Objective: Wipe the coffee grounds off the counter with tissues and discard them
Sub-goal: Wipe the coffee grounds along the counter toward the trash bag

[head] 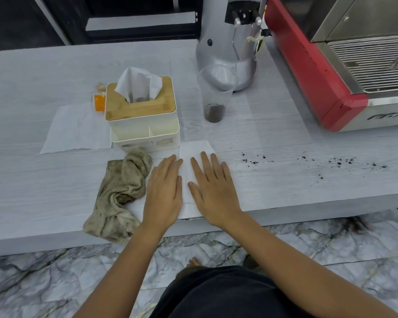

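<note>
Grey veined marble floor [55, 283]

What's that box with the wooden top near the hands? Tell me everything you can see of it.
The tissue box is cream-white and squarish with a light wooden lid. A white tissue sticks up through the lid's slot. It stands upright on the grey counter, joined at its front to a low, open cream tray split into compartments. A flat tissue sheet lies against its left side, an orange packet behind that. Neither hand touches it.

We stand in a coffee bar: red espresso machine [331, 72] and silver grinder [225, 47] on the tabletop [32, 76].
</note>
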